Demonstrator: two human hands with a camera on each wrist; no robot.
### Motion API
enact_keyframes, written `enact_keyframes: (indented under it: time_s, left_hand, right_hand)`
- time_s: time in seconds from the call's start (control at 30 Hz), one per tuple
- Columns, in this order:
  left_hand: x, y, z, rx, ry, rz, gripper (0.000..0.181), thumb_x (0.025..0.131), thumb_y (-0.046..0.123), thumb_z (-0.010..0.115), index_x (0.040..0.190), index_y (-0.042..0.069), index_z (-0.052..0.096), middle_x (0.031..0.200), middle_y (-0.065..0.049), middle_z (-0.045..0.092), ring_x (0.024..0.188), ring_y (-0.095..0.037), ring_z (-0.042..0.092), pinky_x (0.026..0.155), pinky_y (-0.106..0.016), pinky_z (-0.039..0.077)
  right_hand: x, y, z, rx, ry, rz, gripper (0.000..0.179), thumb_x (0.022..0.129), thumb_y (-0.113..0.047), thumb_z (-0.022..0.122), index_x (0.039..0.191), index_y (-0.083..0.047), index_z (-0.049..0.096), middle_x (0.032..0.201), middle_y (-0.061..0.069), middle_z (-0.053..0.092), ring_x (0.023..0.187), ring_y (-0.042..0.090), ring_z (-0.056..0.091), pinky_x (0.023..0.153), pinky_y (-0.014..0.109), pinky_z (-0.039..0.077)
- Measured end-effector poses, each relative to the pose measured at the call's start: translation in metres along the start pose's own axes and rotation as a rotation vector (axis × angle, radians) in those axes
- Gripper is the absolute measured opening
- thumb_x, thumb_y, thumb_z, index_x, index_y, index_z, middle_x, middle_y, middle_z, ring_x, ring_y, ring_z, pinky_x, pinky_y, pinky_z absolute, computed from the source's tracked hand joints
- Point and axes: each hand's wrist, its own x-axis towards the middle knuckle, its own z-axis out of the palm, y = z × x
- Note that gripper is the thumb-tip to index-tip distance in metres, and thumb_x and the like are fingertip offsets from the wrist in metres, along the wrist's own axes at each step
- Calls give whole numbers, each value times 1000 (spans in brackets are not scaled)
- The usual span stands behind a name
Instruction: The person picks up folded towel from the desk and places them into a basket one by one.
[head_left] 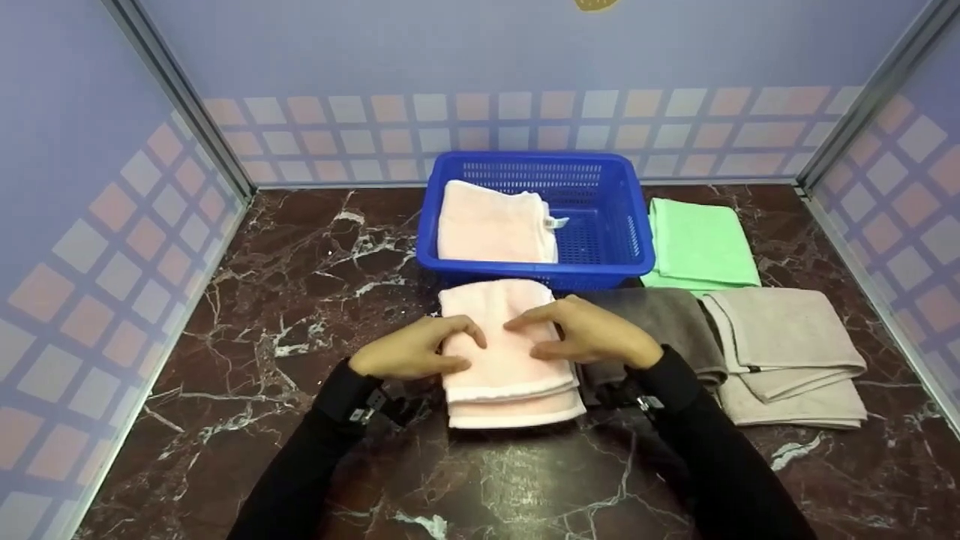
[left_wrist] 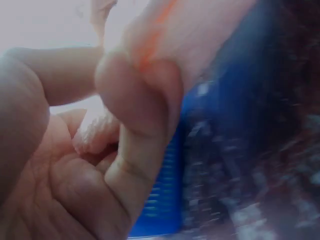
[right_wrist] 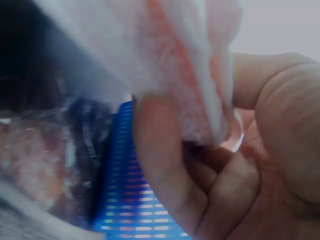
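– Black sleeves (head_left: 296,457) nearest the cam, folks, one per side, both reaching fwd over the dark marble counter (head_left: 322,277)!
– And what've the hands got?
– Folded pink towel (head_left: 506,371), flat on the counter, mid-pic, layered edges facing the cam. L hand (head_left: 416,349) has its L edge, thumb and fingers curled on the cloth; L wrist cam confirms the pinch.
– R hand (head_left: 592,334)?
– Same deal, R edge, cloth clamped btwn thumb and fingers. Both wrist views are blurry, tho.
– Where's the towel vs. the blue basket (head_left: 536,268)?
– Right in front of its near wall; can't tell if they touch. Second pink towel (head_left: 491,225) sits inside, L half, w/ a white tag (head_left: 556,223) on its R edge.
– Anything out R?
– Dark brown towel (head_left: 667,319) just beside the pink one, partly behind the R forearm. Then beige towels (head_left: 795,330), folded. Bright green towel (head_left: 705,244) up back, R of the basket.
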Motion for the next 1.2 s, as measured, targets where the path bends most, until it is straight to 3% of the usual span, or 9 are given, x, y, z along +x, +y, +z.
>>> enact_keyframes:
  time_s: [0.17, 0.27, 0.37, 0.43, 0.67, 0.77, 0.83, 0.97, 1.2]
  left_hand:
    - [-7, 14, -11, 8, 118, 47, 27, 100, 15, 66, 126, 19, 63, 102, -3, 65, 84, -14, 58, 85, -35, 51]
    - [-1, 14, -12, -46, 212, 73, 28, 102, 10, 62, 129, 15, 61, 121, -6, 66, 90, -17, 57, 87, -37, 51]
    - [8, 14, -10, -95, 356, 74, 29, 102, 5, 59, 130, 11, 61, 132, -11, 62, 99, -21, 58, 90, -39, 52]
    - [16, 15, -11, -110, 467, 67, 29, 101, 3, 59, 129, 9, 62, 131, -13, 59, 106, -24, 58, 93, -40, 53]
    - [49, 9, -24, -70, 762, 68, 18, 96, -4, 61, 107, 5, 72, 99, -6, 48, 91, -18, 48, 82, -29, 45]
    - [60, 3, -31, -86, 849, 61, 20, 96, -7, 60, 105, 4, 75, 106, -9, 50, 101, -19, 51, 94, -29, 50]
    - [67, -2, -35, -82, 883, 68, 25, 97, -6, 59, 111, 4, 76, 113, -13, 51, 109, -24, 52, 102, -33, 49]
    - [82, -9, -43, -62, 878, 80, 38, 99, -4, 54, 133, 5, 68, 133, -19, 49, 123, -30, 51, 104, -39, 46]
    - [98, -16, -51, -59, 868, 68, 54, 93, -7, 48, 145, 1, 57, 155, -20, 37, 140, -32, 43, 115, -40, 40]
  right_hand:
    - [-2, -8, -16, 22, 110, -42, 46, 94, -17, 76, 139, -16, 67, 128, 10, 73, 85, 16, 66, 88, 39, 58]
    - [0, -8, -24, 44, 193, -31, 47, 92, -12, 76, 138, -15, 67, 134, 11, 70, 104, 23, 70, 97, 42, 56]
    - [6, -5, -31, 62, 271, -25, 46, 91, -7, 76, 136, -13, 68, 137, 11, 68, 119, 30, 67, 106, 46, 52]
    - [11, -2, -35, 71, 335, -29, 46, 91, -6, 76, 135, -12, 68, 137, 13, 68, 125, 32, 65, 109, 48, 50]
    - [31, 7, -43, 105, 540, -33, 46, 90, -2, 75, 135, -7, 67, 140, 19, 64, 131, 35, 60, 115, 48, 45]
    - [42, 12, -45, 109, 590, -4, 49, 91, 1, 72, 139, -7, 65, 140, 22, 62, 127, 36, 60, 110, 48, 49]
    - [50, 16, -46, 105, 625, 24, 53, 92, 2, 69, 143, -7, 62, 141, 23, 59, 124, 35, 58, 108, 47, 49]
    - [61, 27, -44, 88, 687, 59, 62, 91, 6, 63, 151, -5, 52, 144, 25, 49, 125, 34, 52, 111, 47, 45]
    - [72, 43, -37, 55, 662, 80, 78, 89, 3, 61, 162, -9, 34, 153, 23, 36, 129, 33, 47, 113, 45, 43]
